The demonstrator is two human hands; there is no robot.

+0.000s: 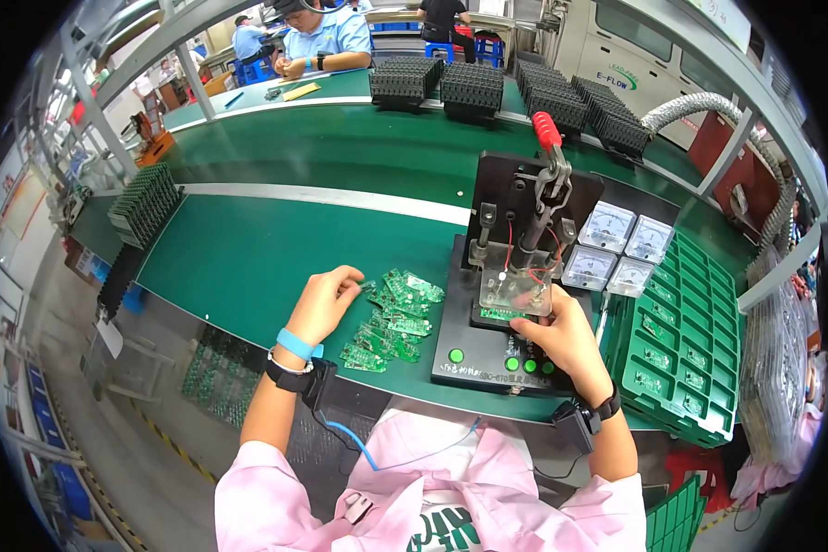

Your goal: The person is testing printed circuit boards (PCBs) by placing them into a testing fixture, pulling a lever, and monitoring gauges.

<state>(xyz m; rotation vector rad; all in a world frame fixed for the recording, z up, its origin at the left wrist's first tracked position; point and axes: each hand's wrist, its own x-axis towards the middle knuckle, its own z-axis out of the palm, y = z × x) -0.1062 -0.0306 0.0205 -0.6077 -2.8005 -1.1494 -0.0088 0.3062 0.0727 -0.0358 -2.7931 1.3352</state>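
Observation:
My left hand (pixel 325 302) rests on the green bench beside a loose pile of small green circuit boards (pixel 391 322), its fingertips touching a board at the pile's top left. My right hand (pixel 561 339) reaches onto the black test fixture (pixel 488 354), fingers on a small green board (pixel 501 314) lying under the clear plastic press plate (pixel 515 285). The fixture's red-handled lever (pixel 547 138) stands raised. Green round buttons (pixel 456 355) sit along the fixture's front. Both wrists wear black straps; the left also has a blue band.
Several white analogue meters (pixel 616 247) stand right of the fixture. A green compartment tray (pixel 681 340) holding small boards lies at far right. Black racks (pixel 474 87) line the back of the bench. A person in a blue shirt (pixel 327 37) works across it.

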